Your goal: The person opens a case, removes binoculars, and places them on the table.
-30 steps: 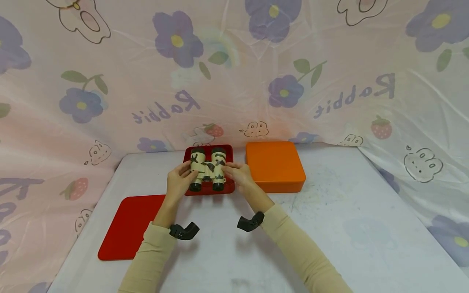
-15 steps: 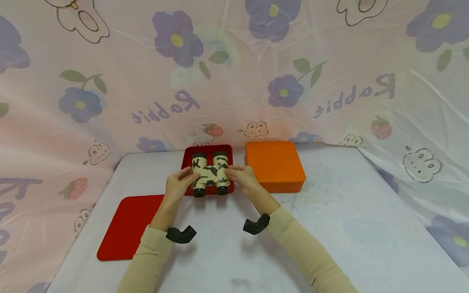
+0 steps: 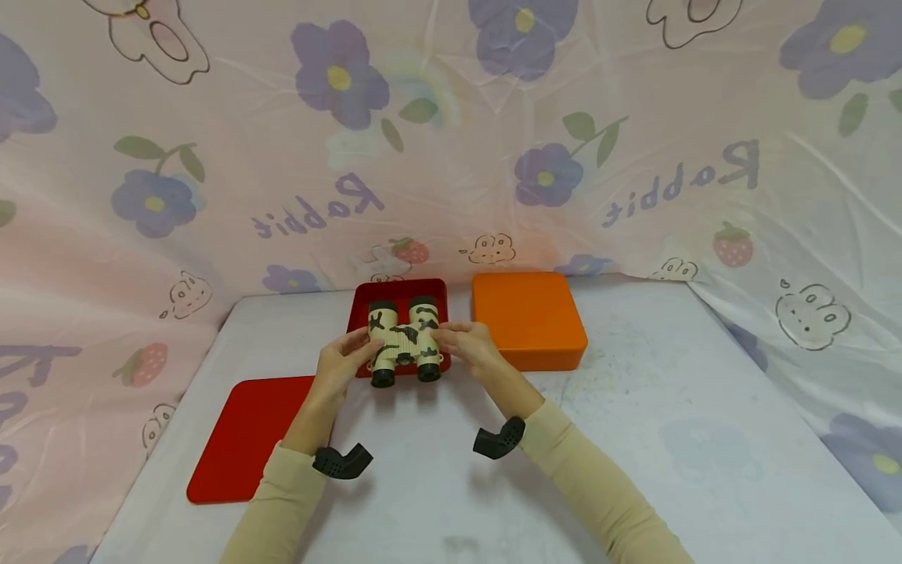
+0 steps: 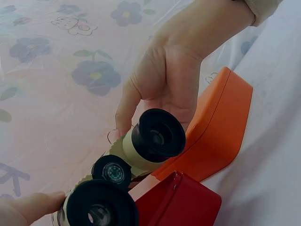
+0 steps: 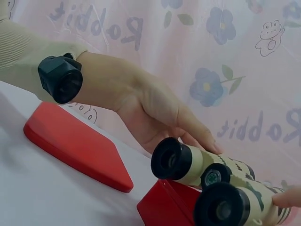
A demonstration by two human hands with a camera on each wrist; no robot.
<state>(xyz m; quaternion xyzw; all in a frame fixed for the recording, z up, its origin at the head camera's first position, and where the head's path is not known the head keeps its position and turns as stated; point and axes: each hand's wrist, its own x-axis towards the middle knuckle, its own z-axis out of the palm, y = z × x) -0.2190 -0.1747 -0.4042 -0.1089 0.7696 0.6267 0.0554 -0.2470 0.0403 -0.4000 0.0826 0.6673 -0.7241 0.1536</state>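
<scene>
Camouflage-patterned binoculars with black eyecups are held level between both hands, over the front part of an open red box. My left hand grips the left barrel, thumb on top. On the other side, my right hand pinches the right barrel. A small compass shows between the eyepieces in the left wrist view. In the right wrist view the binoculars stand above the edge of the red box. The undersides of the barrels are hidden.
An orange box stands right of the red box, near the right hand. A flat red lid lies at the left, partly behind the left forearm. A printed curtain closes off the back of the white table.
Both hands have drawn the binoculars toward the person, from over the middle of the red box to its front edge. More of the box's inside shows behind them. The boxes and lid stay put.
</scene>
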